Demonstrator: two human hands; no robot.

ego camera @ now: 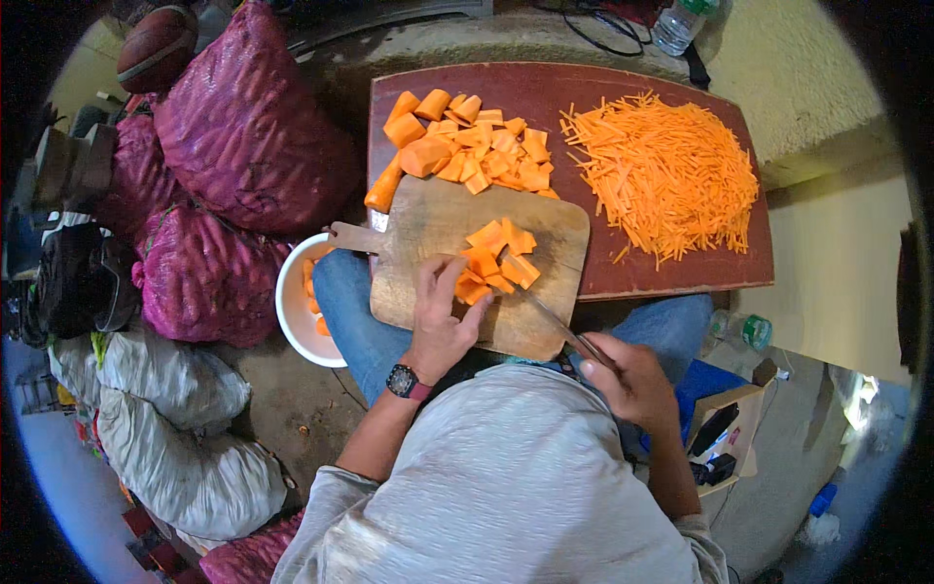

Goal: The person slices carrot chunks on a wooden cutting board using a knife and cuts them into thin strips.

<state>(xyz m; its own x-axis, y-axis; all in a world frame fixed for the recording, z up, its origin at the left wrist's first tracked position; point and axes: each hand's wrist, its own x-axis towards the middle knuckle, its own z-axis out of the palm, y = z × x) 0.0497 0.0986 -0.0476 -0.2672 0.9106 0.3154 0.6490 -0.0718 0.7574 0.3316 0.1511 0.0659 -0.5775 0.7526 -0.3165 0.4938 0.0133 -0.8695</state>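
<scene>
My right hand grips the handle of a kitchen knife, its blade slanting up and left over a wooden cutting board. The blade's tip is beside several flat carrot slices on the board. At the left edge of these slices is my left hand, its fingers bent and touching them; whether it pinches one is hard to tell. Beyond the board, thick carrot chunks and slices lie on a red tabletop. A large heap of carrot matchsticks covers the tabletop's right part.
Left of my knee stands a white basin holding carrot pieces. Full pink mesh sacks and white sacks crowd the left side. An open cardboard box and a plastic bottle are at the right. A wall ledge borders the table.
</scene>
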